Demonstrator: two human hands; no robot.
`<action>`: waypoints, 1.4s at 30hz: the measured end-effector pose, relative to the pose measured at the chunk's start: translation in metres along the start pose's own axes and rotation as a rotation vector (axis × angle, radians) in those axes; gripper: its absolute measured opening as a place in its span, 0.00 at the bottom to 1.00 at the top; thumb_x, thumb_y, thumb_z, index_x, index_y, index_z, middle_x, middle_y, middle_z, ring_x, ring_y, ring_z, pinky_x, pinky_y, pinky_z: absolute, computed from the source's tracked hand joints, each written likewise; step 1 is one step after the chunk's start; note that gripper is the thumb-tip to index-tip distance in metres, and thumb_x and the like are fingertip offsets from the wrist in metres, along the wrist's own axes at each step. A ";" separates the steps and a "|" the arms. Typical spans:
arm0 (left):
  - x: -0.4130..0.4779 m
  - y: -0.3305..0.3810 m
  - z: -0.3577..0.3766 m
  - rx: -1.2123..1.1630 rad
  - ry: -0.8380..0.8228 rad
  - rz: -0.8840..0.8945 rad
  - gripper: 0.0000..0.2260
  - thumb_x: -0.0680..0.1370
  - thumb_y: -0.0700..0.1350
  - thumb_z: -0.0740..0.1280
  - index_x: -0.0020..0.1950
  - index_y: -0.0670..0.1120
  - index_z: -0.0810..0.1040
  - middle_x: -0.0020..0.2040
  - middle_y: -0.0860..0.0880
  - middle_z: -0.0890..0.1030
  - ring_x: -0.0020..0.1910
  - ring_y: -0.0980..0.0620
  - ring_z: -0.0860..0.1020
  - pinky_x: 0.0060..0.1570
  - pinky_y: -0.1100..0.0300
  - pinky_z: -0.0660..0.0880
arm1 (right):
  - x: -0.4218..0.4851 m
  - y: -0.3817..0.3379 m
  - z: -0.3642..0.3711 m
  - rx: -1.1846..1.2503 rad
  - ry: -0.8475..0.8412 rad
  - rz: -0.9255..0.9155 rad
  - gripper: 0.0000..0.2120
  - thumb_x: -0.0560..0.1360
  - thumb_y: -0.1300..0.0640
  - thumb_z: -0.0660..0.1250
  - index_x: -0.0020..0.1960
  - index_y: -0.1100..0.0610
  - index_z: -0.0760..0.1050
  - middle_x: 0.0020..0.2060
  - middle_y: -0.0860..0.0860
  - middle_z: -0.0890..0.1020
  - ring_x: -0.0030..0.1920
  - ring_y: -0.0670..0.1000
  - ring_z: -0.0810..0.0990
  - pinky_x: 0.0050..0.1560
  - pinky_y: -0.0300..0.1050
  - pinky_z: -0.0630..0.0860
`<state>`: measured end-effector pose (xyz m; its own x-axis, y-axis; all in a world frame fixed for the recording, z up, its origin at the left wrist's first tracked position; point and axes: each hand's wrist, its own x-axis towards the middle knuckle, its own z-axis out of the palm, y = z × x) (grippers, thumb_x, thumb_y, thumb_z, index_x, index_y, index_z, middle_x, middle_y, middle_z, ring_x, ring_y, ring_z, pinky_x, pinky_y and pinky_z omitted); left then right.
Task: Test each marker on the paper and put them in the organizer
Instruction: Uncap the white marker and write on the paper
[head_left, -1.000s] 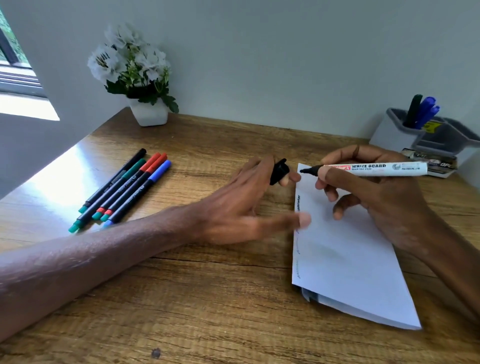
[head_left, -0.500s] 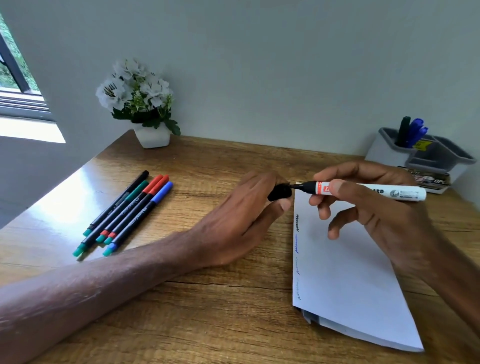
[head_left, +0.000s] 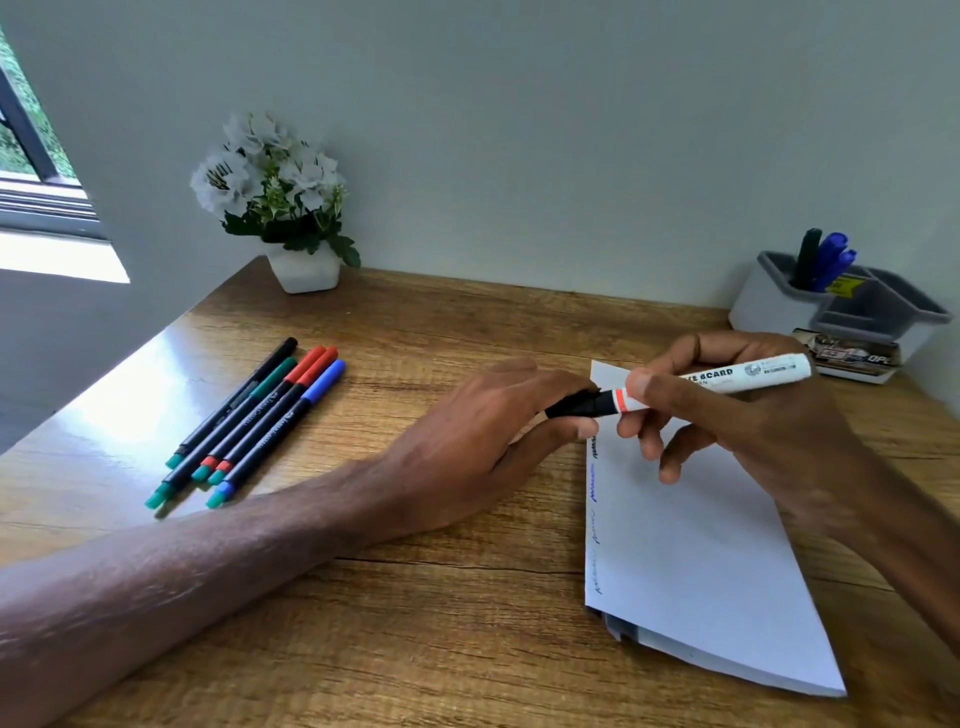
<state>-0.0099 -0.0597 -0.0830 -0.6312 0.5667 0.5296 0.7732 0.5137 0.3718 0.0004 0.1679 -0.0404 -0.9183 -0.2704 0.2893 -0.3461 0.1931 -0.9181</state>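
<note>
Cap (head_left: 571, 406) is back on the whiteboard marker (head_left: 727, 376), mid-frame over the paper's (head_left: 691, 545) top edge; a second ago it was off. Left hand (head_left: 478, 436) pinches the cap, right hand (head_left: 727, 410) grips the barrel. Test looks done; organizer (head_left: 769, 306) upper right next. Five pens (head_left: 249, 421) wait at left on the desk (head_left: 415, 623).

The marker (head_left: 717, 378) in my right hand (head_left: 748, 415) is white with black lettering, an orange band and a black cap (head_left: 574, 405). The paper (head_left: 691, 551) is white, with black and blue scribbles down its left edge. Far left lie dark pens (head_left: 249, 421) capped black, green, red and blue. The organizer (head_left: 779, 306) is grey, the table (head_left: 415, 623) brown woodgrain, the flowers (head_left: 270, 166) white
</note>
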 end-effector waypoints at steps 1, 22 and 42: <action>0.000 0.000 0.000 -0.006 -0.001 0.006 0.16 0.84 0.52 0.61 0.66 0.45 0.78 0.50 0.56 0.80 0.44 0.66 0.71 0.46 0.76 0.67 | 0.000 0.001 0.000 -0.001 -0.002 -0.004 0.08 0.71 0.61 0.72 0.44 0.68 0.81 0.36 0.60 0.87 0.30 0.59 0.84 0.25 0.47 0.80; 0.008 -0.004 -0.006 -0.415 -0.027 -0.109 0.09 0.81 0.49 0.67 0.56 0.48 0.84 0.40 0.53 0.84 0.36 0.54 0.80 0.34 0.60 0.75 | 0.004 -0.002 -0.008 0.001 -0.055 -0.116 0.09 0.71 0.61 0.75 0.47 0.67 0.84 0.39 0.60 0.87 0.34 0.58 0.85 0.31 0.48 0.83; 0.147 -0.020 0.019 -0.076 -0.058 -0.147 0.18 0.82 0.58 0.64 0.56 0.45 0.84 0.53 0.54 0.86 0.50 0.56 0.83 0.49 0.61 0.77 | 0.015 -0.008 -0.097 -0.567 0.457 -0.163 0.14 0.80 0.52 0.69 0.65 0.50 0.74 0.48 0.43 0.87 0.53 0.42 0.84 0.53 0.43 0.79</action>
<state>-0.1195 0.0257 -0.0268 -0.7389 0.5262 0.4209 0.6730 0.5451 0.4999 -0.0289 0.2538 -0.0031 -0.7927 0.0582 0.6068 -0.4169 0.6745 -0.6093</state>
